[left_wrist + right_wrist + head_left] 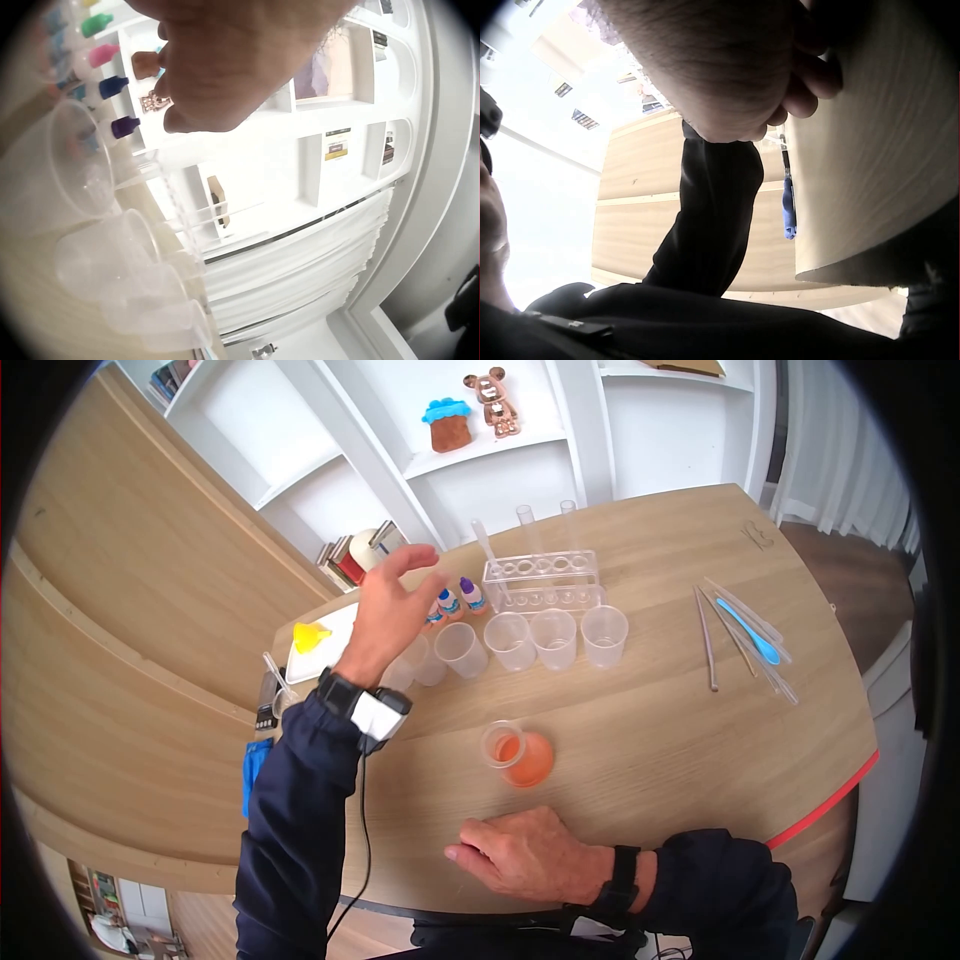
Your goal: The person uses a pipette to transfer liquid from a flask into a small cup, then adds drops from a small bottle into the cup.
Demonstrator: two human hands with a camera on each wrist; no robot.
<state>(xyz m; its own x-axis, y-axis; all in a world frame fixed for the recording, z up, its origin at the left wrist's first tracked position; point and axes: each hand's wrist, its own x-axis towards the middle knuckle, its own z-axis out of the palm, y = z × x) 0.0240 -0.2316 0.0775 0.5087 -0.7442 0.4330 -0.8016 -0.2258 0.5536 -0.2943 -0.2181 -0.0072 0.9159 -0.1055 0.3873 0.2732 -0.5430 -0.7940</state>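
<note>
My left hand [388, 610] is raised over the row of small dropper bottles, its fingers spread and bent with nothing seen between them. Partly behind it stand a purple-capped bottle [471, 594] and a blue-capped bottle [449, 603]; the left wrist view also shows a pink-capped bottle [103, 55] and a green-capped bottle [96, 25]. My right hand [535, 855] rests loosely curled on the table near its front edge, holding nothing. Just beyond it stands a conical flask [530, 762] with orange liquid. Several clear plastic cups [461, 650] line up below the bottles.
A clear rack [541, 567] with test tubes stands behind the cups. At right lie stirring sticks and a blue spoon [750, 632]. A yellow funnel [309, 637] sits on a white tray [342, 628] at left, near a blue cloth [256, 770] at the table edge.
</note>
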